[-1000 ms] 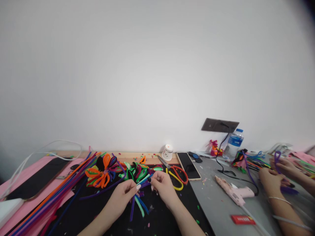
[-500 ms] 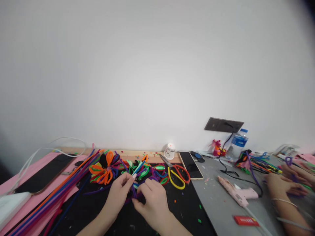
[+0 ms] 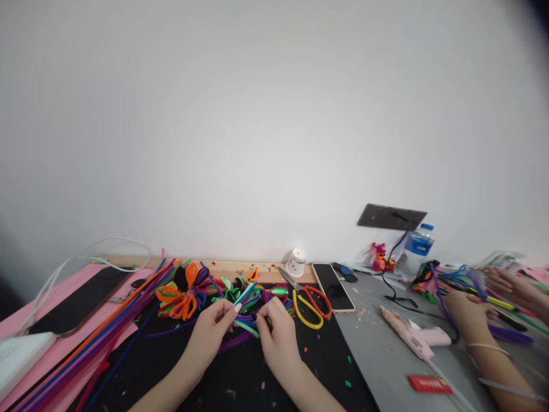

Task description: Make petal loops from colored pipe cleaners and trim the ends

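Note:
My left hand (image 3: 211, 336) pinches a small bundle of pipe cleaners (image 3: 245, 320), blue, green and purple, over the black mat (image 3: 180, 377). My right hand (image 3: 277, 337) is closed on the same bundle from the right, its fingertips close to the left hand's. Just behind the hands lies a heap of looped pipe cleaners (image 3: 257, 294) and an orange pipe cleaner flower (image 3: 182, 292).
Long straight pipe cleaners (image 3: 98, 343) lie at the left over pink sheets. Scissors (image 3: 306, 303), a phone (image 3: 332, 287), a small white cup (image 3: 295, 262), a pink glue gun (image 3: 412, 335) and a water bottle (image 3: 416, 247) sit to the right. Another person's hands (image 3: 472, 315) work at far right.
My right hand has moved back from over the bundle's lower end to grip it beside my left fingertips. The bundle has turned more level. The other person's hands have shifted.

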{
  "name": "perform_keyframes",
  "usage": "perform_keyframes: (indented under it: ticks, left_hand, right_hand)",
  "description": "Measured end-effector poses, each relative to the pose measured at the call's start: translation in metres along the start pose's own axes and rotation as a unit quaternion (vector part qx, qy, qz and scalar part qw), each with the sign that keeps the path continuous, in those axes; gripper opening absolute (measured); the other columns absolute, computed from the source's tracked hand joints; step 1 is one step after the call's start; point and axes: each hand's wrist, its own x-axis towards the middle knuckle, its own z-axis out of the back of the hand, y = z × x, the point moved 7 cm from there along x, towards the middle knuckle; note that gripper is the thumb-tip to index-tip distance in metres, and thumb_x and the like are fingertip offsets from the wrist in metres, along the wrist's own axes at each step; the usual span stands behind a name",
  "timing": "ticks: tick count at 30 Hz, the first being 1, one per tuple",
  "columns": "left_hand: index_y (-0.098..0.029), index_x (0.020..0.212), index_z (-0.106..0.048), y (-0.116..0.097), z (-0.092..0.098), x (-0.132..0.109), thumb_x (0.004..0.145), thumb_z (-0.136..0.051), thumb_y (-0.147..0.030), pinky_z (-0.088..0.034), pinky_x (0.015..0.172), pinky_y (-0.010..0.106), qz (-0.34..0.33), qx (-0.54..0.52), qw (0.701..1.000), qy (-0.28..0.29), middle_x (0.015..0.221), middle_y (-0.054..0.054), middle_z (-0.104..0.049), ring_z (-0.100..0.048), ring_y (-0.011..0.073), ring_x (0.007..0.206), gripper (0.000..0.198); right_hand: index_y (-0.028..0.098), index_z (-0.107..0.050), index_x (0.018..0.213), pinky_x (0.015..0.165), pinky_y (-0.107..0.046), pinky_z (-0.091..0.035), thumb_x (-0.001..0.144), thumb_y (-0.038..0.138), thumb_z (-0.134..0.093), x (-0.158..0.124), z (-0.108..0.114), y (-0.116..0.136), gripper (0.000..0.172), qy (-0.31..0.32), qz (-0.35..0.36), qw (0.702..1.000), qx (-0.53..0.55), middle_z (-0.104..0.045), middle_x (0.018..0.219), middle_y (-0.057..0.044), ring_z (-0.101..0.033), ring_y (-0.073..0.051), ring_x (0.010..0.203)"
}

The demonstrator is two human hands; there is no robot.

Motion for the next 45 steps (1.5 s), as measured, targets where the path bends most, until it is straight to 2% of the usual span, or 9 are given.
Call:
perform_keyframes:
  ticks: [3, 7, 18, 25, 29, 32, 37, 40, 45]
  left_hand:
    - [-0.019, 0.058, -0.048, -0.002, -0.004, 0.000, 0.071, -0.054, -0.045, -0.037, 0.053, 0.023, 0.004, 0.008, 1.000, 0.023, 0.052, -0.005, -0.048, -0.047, 0.0136, 0.051, 0.029]
    - [-0.019, 0.057, -0.047, -0.004, -0.007, 0.000, 0.072, -0.053, -0.044, -0.038, 0.054, 0.023, 0.008, 0.027, 0.999, 0.046, 0.051, -0.005, -0.048, -0.047, 0.0138, 0.051, 0.030]
    - [-0.021, 0.057, -0.043, -0.002, -0.006, -0.001, 0.080, -0.044, -0.038, -0.035, 0.055, 0.024, -0.021, 0.142, 0.987, 0.074, 0.052, -0.004, -0.048, -0.048, 0.0158, 0.053, 0.028]
    - [-0.022, 0.058, -0.042, -0.004, -0.006, -0.001, 0.080, -0.043, -0.039, -0.036, 0.058, 0.024, -0.025, 0.141, 0.987, 0.075, 0.053, -0.004, -0.049, -0.049, 0.0163, 0.056, 0.029]
    - [-0.021, 0.059, -0.044, -0.004, -0.007, -0.003, 0.081, -0.044, -0.039, -0.035, 0.057, 0.023, -0.031, 0.142, 0.986, 0.080, 0.052, -0.004, -0.049, -0.048, 0.0160, 0.055, 0.028]
    - [-0.021, 0.059, -0.045, -0.004, -0.009, -0.004, 0.080, -0.045, -0.039, -0.035, 0.056, 0.023, -0.029, 0.144, 0.985, 0.085, 0.052, -0.004, -0.051, -0.049, 0.0161, 0.055, 0.028]
    - [-0.021, 0.060, -0.047, -0.004, -0.009, -0.004, 0.080, -0.044, -0.039, -0.037, 0.057, 0.024, -0.031, 0.133, 0.987, 0.080, 0.051, -0.003, -0.055, -0.051, 0.0161, 0.054, 0.028]
    - [-0.021, 0.059, -0.046, -0.003, -0.008, -0.002, 0.079, -0.046, -0.040, -0.038, 0.056, 0.024, -0.027, 0.114, 0.990, 0.076, 0.050, -0.003, -0.055, -0.051, 0.0155, 0.052, 0.028]
    - [-0.021, 0.059, -0.043, 0.008, -0.003, 0.003, 0.073, -0.050, -0.048, -0.042, 0.049, 0.024, 0.047, -0.009, 0.997, 0.052, 0.046, -0.002, -0.058, -0.054, 0.0150, 0.045, 0.031]
  right_hand:
    - [0.019, -0.043, 0.060, 0.053, -0.023, -0.032, 0.077, 0.010, -0.046, 0.004, 0.002, -0.015, 0.019, -0.024, -0.056, 0.997, 0.041, -0.043, 0.063, 0.002, -0.044, -0.013, 0.059]
    - [0.019, -0.043, 0.059, 0.053, -0.023, -0.033, 0.077, 0.011, -0.044, 0.007, -0.001, -0.029, 0.019, -0.022, -0.103, 0.990, 0.096, -0.044, 0.063, 0.002, -0.043, -0.013, 0.059]
    - [0.019, -0.039, 0.059, 0.055, -0.024, -0.032, 0.078, 0.013, -0.043, 0.010, 0.000, -0.028, 0.021, -0.016, -0.104, 0.988, 0.115, -0.040, 0.061, 0.003, -0.041, -0.013, 0.059]
    - [0.019, -0.042, 0.058, 0.052, -0.023, -0.030, 0.079, 0.018, -0.047, 0.010, -0.004, -0.037, 0.021, 0.021, -0.126, 0.982, 0.136, -0.039, 0.059, 0.004, -0.038, -0.012, 0.055]
    - [0.018, -0.046, 0.066, 0.050, -0.022, -0.030, 0.078, 0.018, -0.048, 0.008, -0.009, -0.042, 0.012, 0.048, -0.142, 0.970, 0.191, -0.039, 0.060, 0.004, -0.036, -0.010, 0.053]
    - [0.019, -0.044, 0.065, 0.049, -0.021, -0.029, 0.078, 0.018, -0.048, 0.007, -0.011, -0.040, 0.013, 0.059, -0.149, 0.963, 0.217, -0.038, 0.058, 0.005, -0.035, -0.010, 0.051]
    - [0.019, -0.039, 0.058, 0.048, -0.021, -0.027, 0.078, 0.017, -0.048, 0.008, -0.007, -0.037, 0.021, 0.042, -0.139, 0.975, 0.166, -0.035, 0.055, 0.005, -0.033, -0.010, 0.051]
    - [0.019, -0.040, 0.058, 0.046, -0.021, -0.027, 0.078, 0.017, -0.047, 0.008, -0.007, -0.038, 0.021, 0.051, -0.145, 0.973, 0.174, -0.036, 0.054, 0.006, -0.033, -0.010, 0.049]
    - [0.018, -0.049, 0.065, 0.045, -0.020, -0.029, 0.077, 0.018, -0.049, 0.010, -0.008, -0.040, 0.012, 0.073, -0.158, 0.958, 0.229, -0.044, 0.054, 0.005, -0.037, -0.009, 0.047]
